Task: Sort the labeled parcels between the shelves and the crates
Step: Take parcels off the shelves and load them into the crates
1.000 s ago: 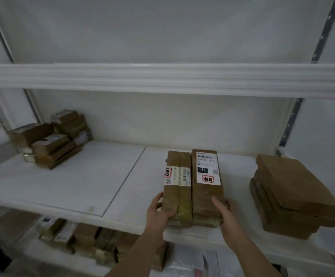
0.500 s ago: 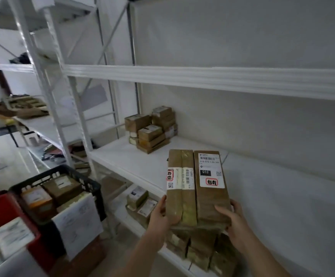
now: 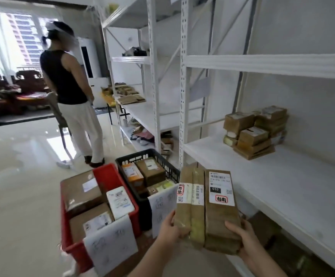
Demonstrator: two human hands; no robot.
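While the red crate (image 3: 110,177) and black crate (image 3: 140,156) are sitting side by side on the floor, full of boxes, two long brown parcels (image 3: 206,208) are being held together above them, just off the white shelf (image 3: 286,176). They're being gripped at the near end by the left hand (image 3: 169,229) and right hand (image 3: 246,242). "010" is readable on the right label, with red-stamped characters too blurry to read. Handwritten paper signs are being hung off both crates.
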